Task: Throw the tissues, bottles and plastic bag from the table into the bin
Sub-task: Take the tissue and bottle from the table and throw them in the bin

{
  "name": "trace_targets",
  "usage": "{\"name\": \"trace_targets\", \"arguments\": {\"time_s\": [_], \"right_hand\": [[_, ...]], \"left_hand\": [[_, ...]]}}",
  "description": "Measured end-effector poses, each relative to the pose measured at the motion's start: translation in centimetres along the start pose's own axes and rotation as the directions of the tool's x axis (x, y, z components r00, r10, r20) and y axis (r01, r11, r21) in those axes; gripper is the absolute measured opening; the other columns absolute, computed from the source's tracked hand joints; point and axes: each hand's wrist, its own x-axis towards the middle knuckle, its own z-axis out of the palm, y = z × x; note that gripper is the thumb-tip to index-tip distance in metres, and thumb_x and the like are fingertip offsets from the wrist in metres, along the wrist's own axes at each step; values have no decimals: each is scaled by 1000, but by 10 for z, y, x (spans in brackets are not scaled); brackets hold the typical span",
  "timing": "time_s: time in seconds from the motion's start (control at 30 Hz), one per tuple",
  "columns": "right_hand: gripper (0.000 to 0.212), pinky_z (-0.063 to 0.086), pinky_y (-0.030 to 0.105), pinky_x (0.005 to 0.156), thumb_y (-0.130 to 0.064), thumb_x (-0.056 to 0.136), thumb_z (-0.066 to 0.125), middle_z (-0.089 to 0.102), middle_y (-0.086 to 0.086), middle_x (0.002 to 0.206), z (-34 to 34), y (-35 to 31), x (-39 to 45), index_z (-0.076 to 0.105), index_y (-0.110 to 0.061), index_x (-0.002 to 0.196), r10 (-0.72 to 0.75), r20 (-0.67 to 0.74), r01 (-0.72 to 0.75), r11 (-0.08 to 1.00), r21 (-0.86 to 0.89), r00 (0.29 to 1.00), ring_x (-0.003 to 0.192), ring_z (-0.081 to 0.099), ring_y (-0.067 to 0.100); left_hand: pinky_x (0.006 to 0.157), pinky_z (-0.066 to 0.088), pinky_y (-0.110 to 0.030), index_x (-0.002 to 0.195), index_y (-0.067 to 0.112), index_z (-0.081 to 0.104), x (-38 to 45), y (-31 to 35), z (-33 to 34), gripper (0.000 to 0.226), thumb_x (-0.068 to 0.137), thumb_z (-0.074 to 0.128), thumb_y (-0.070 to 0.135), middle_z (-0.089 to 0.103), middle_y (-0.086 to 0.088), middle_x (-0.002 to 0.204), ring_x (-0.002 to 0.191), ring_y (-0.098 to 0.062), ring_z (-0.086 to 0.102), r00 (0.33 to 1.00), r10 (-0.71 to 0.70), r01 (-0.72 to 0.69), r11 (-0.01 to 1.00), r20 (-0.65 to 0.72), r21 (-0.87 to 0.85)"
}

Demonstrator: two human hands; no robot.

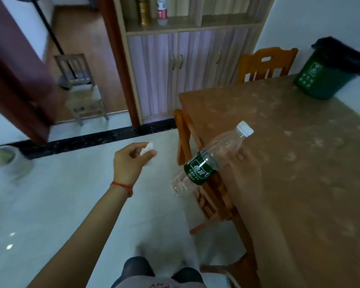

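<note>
your left hand pinches a tissue, your right hand grips an empty water bottle, both well short of the black-lined green bin.

The left hand pinches a white tissue over the floor; the blurred right hand grips a tilted, green-labelled clear bottle beside the table, the green bin at its far end.

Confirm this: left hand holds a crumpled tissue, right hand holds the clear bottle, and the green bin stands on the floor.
Wrong on the bin: the head view shows the green bin standing on the table. The left hand does hold the tissue, the right hand the bottle.
</note>
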Motion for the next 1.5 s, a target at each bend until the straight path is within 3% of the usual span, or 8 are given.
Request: {"name": "trace_targets", "arguments": {"time_s": [0.23,0.4,0.53,0.67,0.93,1.13,1.3,1.5], "right_hand": [[24,55,40,81,-27,81,69,67,0,100,114,1,-5,62,-20,102,-12,236,39,993,-107,972,96,65,21],[39,55,16,65,-22,82,67,64,0,98,204,6,-16,57,-6,116,26,319,10,994,-112,947,90,63,15],[45,55,30,83,-29,78,70,67,-2,100,257,16,-18,59,-12,117,43,323,5,989,-146,945,92,64,13],[42,53,38,88,-28,77,71,65,-4,97,294,19,-12,59,-13,115,61,311,-9,986,-164,949,95,64,16],[45,51,45,92,-29,76,72,65,-7,97,336,19,32,57,-17,117,81,286,-25,980,-195,955,96,64,18],[48,51,43,92,-30,77,70,65,-5,100,363,13,104,57,-13,120,81,264,-23,976,-215,961,97,63,16],[46,51,37,89,-25,79,69,64,3,108,391,-1,186,55,-12,122,101,265,-54,982,-182,959,98,62,17],[26,51,36,86,-23,78,69,64,-1,101,421,-29,286,60,-22,102,121,225,-82,981,-175,967,94,61,13]], "left_hand": [[52,47,-8,92,12,69,12,-39,-100,21,72,74,9,66,-16,82,71,-22,56,987,-66,55,995,-148,-78],[59,51,-23,89,15,70,25,-69,-173,19,71,76,12,67,-24,82,71,-24,56,971,-112,101,993,-211,-62],[59,52,-21,85,17,69,42,-88,-219,16,71,75,13,66,-26,82,70,-24,55,965,-126,119,992,-229,-45],[63,52,-31,81,23,68,65,-100,-248,16,71,76,13,64,-33,87,69,-24,54,964,-136,128,991,-228,-49],[68,53,-40,85,19,69,132,-113,-254,16,71,76,15,65,-31,86,70,-25,54,970,-150,141,988,-194,-60],[55,50,-12,87,18,69,214,-120,-236,16,72,74,15,67,-12,79,70,-19,57,977,-153,146,988,-148,-56],[55,48,-8,86,18,67,304,-117,-217,16,73,74,14,65,-2,76,68,-13,57,973,-180,171,983,-148,-71],[55,46,-6,85,18,69,405,-98,-196,16,72,74,11,66,1,75,67,-11,58,975,-178,166,982,-135,-93]]}}
